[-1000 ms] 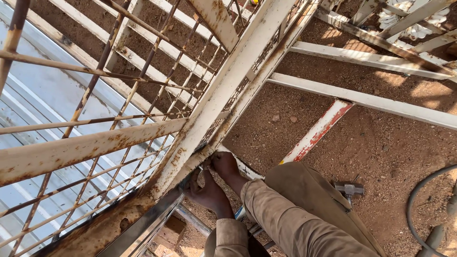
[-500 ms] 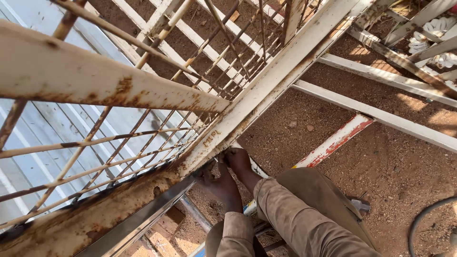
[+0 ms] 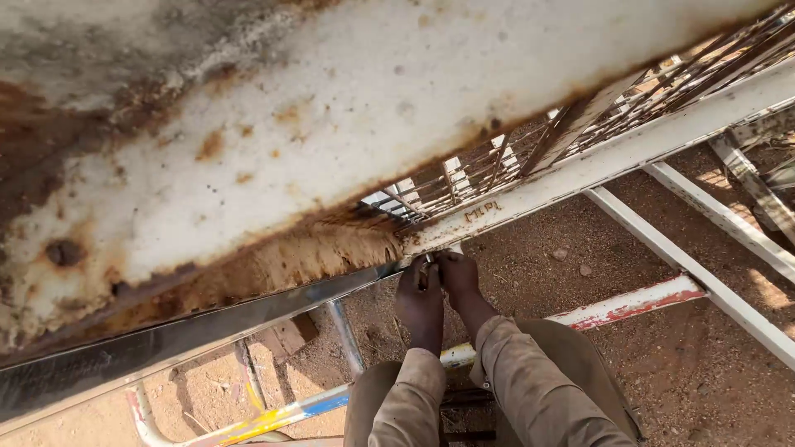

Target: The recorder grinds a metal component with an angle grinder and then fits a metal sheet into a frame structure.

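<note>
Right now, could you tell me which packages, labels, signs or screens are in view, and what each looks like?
No packages, labels, signs or screens.
Only a small scratched marking on the white rusty bar, just above the left hand and right hand.

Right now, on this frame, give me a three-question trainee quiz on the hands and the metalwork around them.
1. True or false: both hands meet at one spot under the rusty white frame bar.
2. What lies on the sandy ground just right of the forearms? A) a red-and-white painted bar B) a coil of rope C) a bucket
3. Fill in: the big beam across the top of the view is white paint blotched with ____.

Key:
1. True: the left hand and right hand are pressed together where the frame bar joins the dark steel bar; what they pinch is too small to tell.
2. A: the red-and-white bar.
3. Rust.
</note>
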